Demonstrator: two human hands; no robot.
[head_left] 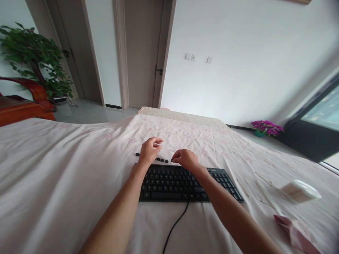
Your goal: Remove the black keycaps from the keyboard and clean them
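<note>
1. From my remote station I found the black plastic computer keyboard lying flat on the pale pink floral bedsheet, its black cable trailing toward the camera.

2. A row of small black keycaps lay loose on the sheet just beyond the keyboard's far edge, between the two hands. I judged these to be caps already pulled off; how many I could not count.

3. The left hand was raised just above that row, fingers curled and pinched on a thin pale stick, apparently a cotton swab.

4. The right hand rested at the keyboard's far edge, fingers closed around a second thin stick whose tip pointed toward the left hand. Whether it also held a keycap I could not tell.

5. Progress, as I judged it: only a small share of the caps was off. Most of the key field looked populated, though the hands and forearms hid part of the top rows.

6. Supplies lay well to the right: a round clear tub of cotton swabs tipped on its side, several loose swabs near it, and a crumpled pink wrapper at the near right edge.

7. My assessment: the work stood at an early stage, with the bulk of the keyboard not yet dealt with.
</note>
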